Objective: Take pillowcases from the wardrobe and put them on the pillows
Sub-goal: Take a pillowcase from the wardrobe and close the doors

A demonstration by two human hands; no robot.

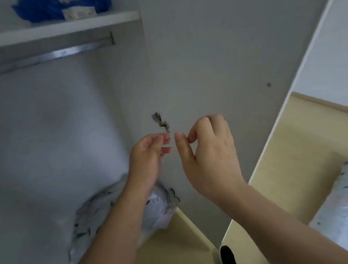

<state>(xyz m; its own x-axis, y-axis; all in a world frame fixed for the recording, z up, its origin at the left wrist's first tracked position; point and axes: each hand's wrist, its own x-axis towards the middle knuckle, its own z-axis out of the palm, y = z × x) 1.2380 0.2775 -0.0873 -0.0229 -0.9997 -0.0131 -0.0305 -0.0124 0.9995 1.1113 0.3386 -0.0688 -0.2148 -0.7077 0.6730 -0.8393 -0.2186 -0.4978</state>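
Pillowcase of pale leaf-printed fabric (88,216), crumpled on the floor of the open white wardrobe (45,124), beneath the left forearm. Left hand (148,154) and right hand (209,150) raised before the wardrobe's side panel, fingers loosely curled, nearly touching, holding nothing. Blue cloth bundle (57,7) on the upper shelf (59,29).

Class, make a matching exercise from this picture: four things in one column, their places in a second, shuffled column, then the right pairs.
Things:
1. blue fabric
2. metal rail
3. patterned cloth
4. black shoe

Places:
A. bottom of the wardrobe, under the left forearm
B. on the top shelf
C. on the floor, at the lower edge
D. just beneath the shelf

Pairs: 1-B, 2-D, 3-A, 4-C
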